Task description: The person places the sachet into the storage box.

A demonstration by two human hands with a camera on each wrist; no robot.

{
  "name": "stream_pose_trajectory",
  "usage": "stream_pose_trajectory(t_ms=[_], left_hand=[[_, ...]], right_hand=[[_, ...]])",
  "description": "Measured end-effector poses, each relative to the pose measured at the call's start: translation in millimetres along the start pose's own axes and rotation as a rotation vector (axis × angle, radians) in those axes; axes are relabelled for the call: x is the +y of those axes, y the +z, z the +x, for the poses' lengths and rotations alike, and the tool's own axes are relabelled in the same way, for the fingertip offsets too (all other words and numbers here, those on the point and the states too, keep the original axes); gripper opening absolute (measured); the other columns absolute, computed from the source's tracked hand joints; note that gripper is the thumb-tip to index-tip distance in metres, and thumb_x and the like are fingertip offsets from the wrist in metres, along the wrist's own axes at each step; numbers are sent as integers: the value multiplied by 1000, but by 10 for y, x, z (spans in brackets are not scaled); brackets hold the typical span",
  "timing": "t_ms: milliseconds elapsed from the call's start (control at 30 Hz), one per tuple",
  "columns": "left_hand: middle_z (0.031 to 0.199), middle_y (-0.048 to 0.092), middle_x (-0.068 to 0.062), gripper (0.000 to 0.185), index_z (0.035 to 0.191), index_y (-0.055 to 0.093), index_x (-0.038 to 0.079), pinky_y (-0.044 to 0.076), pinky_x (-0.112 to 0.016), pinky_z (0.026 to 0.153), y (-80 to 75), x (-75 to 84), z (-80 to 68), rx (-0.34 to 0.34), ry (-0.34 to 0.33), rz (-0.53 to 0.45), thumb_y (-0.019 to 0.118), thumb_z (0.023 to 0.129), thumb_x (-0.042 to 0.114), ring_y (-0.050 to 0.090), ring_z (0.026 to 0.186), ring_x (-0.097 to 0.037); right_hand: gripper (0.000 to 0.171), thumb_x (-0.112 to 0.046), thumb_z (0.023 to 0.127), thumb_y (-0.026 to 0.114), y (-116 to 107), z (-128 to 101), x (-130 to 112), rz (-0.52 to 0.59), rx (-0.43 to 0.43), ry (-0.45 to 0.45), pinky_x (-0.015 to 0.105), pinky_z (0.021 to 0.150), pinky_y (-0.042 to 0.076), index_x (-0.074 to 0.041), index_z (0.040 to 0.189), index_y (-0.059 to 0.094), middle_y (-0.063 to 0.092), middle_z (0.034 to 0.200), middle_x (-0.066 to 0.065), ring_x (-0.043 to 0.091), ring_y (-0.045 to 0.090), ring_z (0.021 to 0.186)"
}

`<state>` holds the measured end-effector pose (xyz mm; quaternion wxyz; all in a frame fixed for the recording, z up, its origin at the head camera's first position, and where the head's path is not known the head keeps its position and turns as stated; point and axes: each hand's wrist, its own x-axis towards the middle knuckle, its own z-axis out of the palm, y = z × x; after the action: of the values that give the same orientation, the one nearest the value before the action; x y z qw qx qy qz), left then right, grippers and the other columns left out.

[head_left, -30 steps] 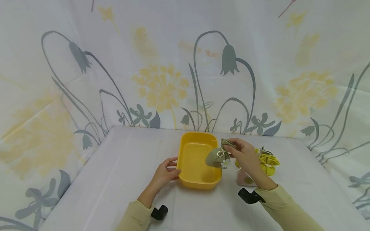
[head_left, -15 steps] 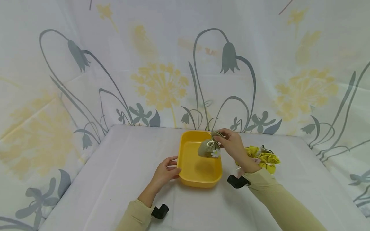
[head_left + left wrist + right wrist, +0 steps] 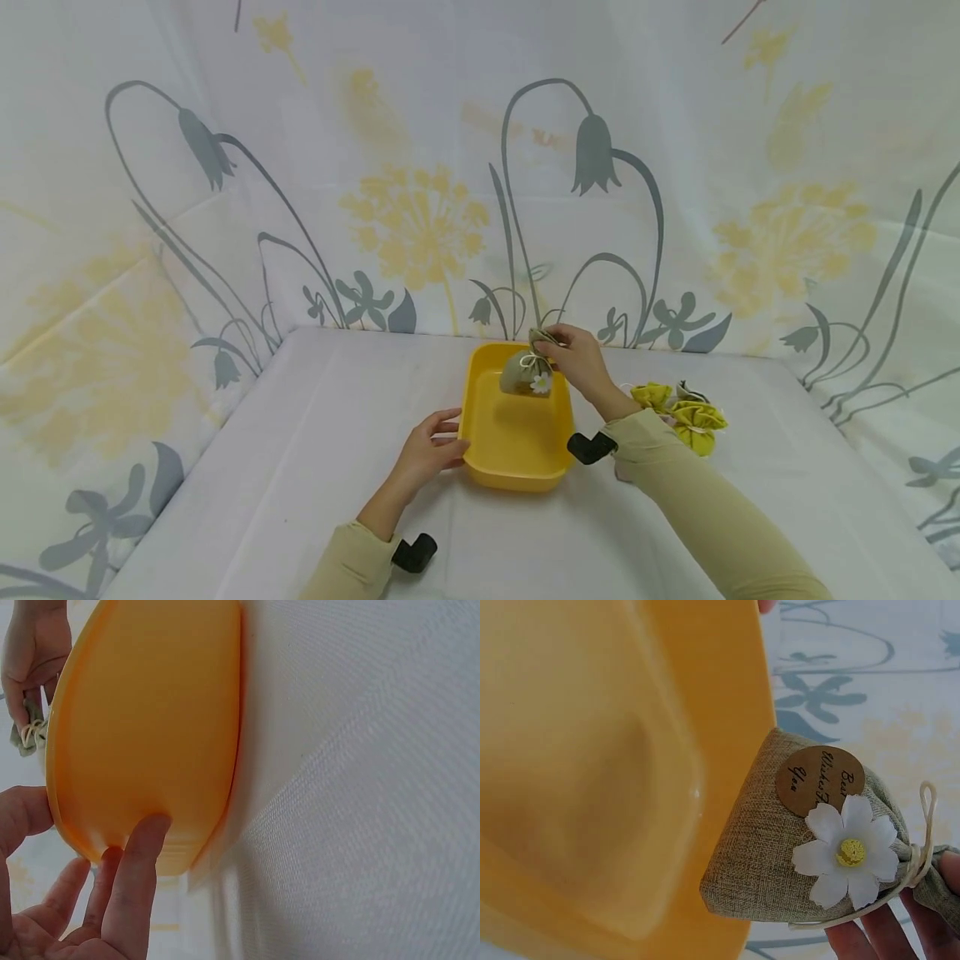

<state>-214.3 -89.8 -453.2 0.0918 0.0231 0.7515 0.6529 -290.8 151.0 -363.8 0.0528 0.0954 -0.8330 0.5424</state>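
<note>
My right hand (image 3: 579, 358) pinches the gathered neck of a grey-green fabric sachet (image 3: 757, 847), tied with cream cord. A white flower and a round brown paper tag decorate its front. In the head view, this sachet hangs over the far part of a yellow plastic tub (image 3: 510, 454), above its floor. My left hand (image 3: 426, 450) holds the tub's left side. In the left wrist view, its thumb meets the rim and fingertips (image 3: 154, 825) press the outer wall. The tub's inside, as far as the head view shows it, holds nothing.
Right of the tub lies a cluster of small cloth sachets: yellow ones (image 3: 696, 425) and a dark-patterned one (image 3: 688, 392). Part of a pinkish one shows below my right forearm. A flower-printed cloth (image 3: 420, 167) hangs behind the white-covered table (image 3: 300, 467).
My right hand has carried the grey-green sachet left and farther back, from the tub's right edge to over its far part. My left hand and the tub stay in place.
</note>
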Motion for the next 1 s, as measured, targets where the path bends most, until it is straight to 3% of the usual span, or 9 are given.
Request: stream_pose_trajectory(t_ms=[233, 567, 1000], left_hand=[[117, 53, -16, 55, 134, 46, 4, 56, -36, 73, -4, 4, -12, 7, -6, -16, 68, 84, 11, 60, 98, -27], [118, 53, -20, 55, 134, 45, 0, 56, -37, 72, -29, -19, 27, -6, 5, -17, 67, 84, 7, 60, 98, -28], [118, 53, -19, 53, 133, 46, 2, 56, -34, 72, -8, 5, -3, 0, 5, -13, 65, 85, 7, 60, 99, -28]], right_hand=[[29, -10, 91, 60, 141, 168, 16, 1, -14, 38, 35, 73, 55, 4, 116, 60, 61, 109, 20, 31, 59, 94], [26, -11, 88, 63, 375, 395, 137, -116, 18, 55, 32, 74, 53, 4, 110, 63, 64, 105, 18, 29, 59, 92], [26, -7, 89, 62, 555, 448, 188, -60, 9, 130, 37, 85, 50, 5, 112, 62, 62, 109, 20, 31, 58, 100]])
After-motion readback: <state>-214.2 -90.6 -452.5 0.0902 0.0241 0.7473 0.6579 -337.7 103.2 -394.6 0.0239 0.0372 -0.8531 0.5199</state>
